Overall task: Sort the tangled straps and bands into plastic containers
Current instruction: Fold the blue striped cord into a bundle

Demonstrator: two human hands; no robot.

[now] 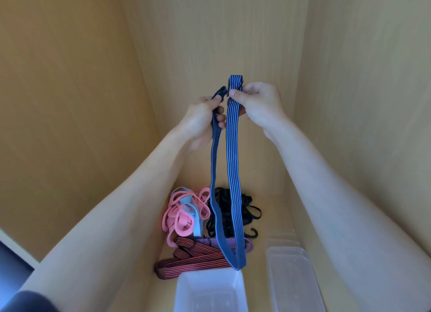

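Note:
Both hands hold up a blue striped elastic strap (232, 162) that hangs in a long loop. My left hand (201, 120) pinches one end near its dark hook. My right hand (258, 104) pinches the other end, folded over at the top. The loop's bottom dangles just above a clear plastic container (186, 293) at the near centre. Below lie a pile of pink and light blue bands (184, 211), a tangle of black straps (245, 211), a red-and-black striped strap (193, 260) and a purple strap (229, 241).
A second clear plastic container (291, 279) sits to the right of the first. Everything rests on a light wooden surface (270, 223) enclosed by wooden walls on the left (70, 101), back and right.

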